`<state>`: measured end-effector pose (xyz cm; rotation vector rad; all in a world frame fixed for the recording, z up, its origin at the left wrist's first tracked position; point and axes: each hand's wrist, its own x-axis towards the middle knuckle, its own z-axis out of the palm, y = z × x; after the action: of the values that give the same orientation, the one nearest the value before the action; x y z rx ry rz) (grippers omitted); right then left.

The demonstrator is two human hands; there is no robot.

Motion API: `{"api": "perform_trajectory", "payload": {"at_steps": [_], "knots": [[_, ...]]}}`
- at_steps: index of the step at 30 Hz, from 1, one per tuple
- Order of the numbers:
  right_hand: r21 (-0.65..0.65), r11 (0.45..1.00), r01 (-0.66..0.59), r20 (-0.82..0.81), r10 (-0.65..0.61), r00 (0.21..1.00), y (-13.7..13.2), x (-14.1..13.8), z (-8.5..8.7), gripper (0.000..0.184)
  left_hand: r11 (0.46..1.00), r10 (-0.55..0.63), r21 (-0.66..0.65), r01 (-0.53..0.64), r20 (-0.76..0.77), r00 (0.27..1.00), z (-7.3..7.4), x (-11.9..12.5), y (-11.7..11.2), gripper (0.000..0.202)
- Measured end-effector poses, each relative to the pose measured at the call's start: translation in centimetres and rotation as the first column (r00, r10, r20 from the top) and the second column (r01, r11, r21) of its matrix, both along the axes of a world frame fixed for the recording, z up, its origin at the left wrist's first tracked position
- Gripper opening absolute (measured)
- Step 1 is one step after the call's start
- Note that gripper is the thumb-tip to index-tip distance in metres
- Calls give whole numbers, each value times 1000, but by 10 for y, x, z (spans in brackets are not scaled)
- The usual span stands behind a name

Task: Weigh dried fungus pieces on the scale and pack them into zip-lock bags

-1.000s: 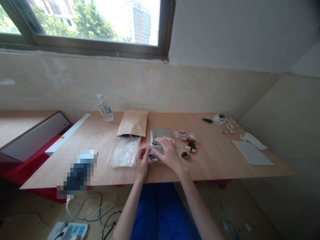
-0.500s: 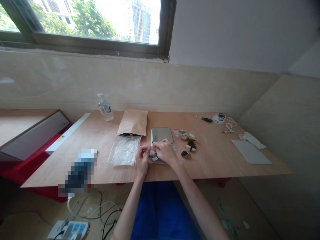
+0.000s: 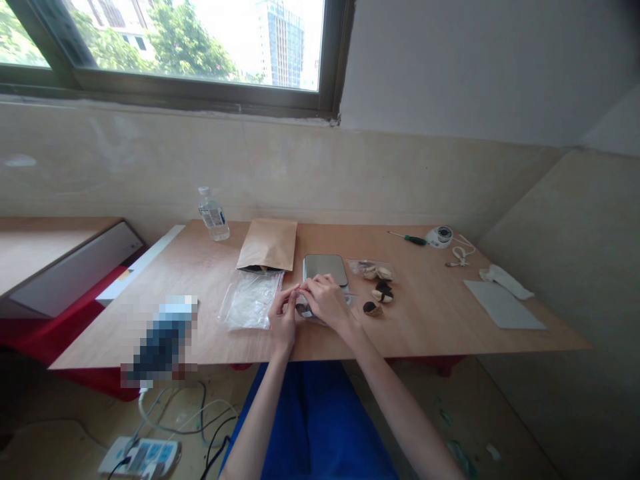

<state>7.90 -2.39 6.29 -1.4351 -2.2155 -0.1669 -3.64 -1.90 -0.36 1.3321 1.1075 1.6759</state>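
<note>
My left hand (image 3: pixel 284 312) pinches the left end of the red-edged top of a clear zip bag (image 3: pixel 306 311). Beside it, my right hand (image 3: pixel 325 299) is closed on the same top edge, its fingers bent over it. Dark pieces and a small white label show inside the bag, which my right hand partly covers. Just beyond my hands lies a small scale (image 3: pixel 324 267) with a metal plate. To the right are a zip bag with pale shell-like pieces (image 3: pixel 373 270) and several loose dark-and-pale pieces (image 3: pixel 383 293).
Flat clear zip bags (image 3: pixel 253 303) lie left of my hands, below an open kraft paper pouch (image 3: pixel 269 245). A water bottle (image 3: pixel 214 215) stands behind. At the right are a screwdriver (image 3: pixel 414 240), a white dome camera (image 3: pixel 440 237) and a white sheet (image 3: pixel 503 305). A blurred-out object (image 3: pixel 163 340) lies front left.
My right hand has shifted slightly left along the bag's top edge, closer to my left hand. The view has moved slightly; the other things stay in place.
</note>
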Motion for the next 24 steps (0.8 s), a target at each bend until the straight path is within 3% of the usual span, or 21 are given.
{"api": "perform_trajectory", "payload": {"at_steps": [3,7,14,17,24], "knots": [[22,1000,-13,10,13,1000,0,2,-2,20,999,52,15,-52,-18,998,-3,-1,2,22],[-43,999,10,15,-9,1000,-1,13,-3,23,993,118,-1,-118,4,993,-5,-1,3,23],[-67,997,24,16,-23,1000,-1,16,-3,20,999,0,-42,0,8,1000,3,1,-1,23],[-81,997,1,27,1,1000,-1,12,-4,21,998,1,-67,-1,8,1000,2,1,-1,21],[-129,991,-36,-136,18,990,-2,17,0,19,999,4,-49,-4,-2,1000,-2,0,1,19]]}}
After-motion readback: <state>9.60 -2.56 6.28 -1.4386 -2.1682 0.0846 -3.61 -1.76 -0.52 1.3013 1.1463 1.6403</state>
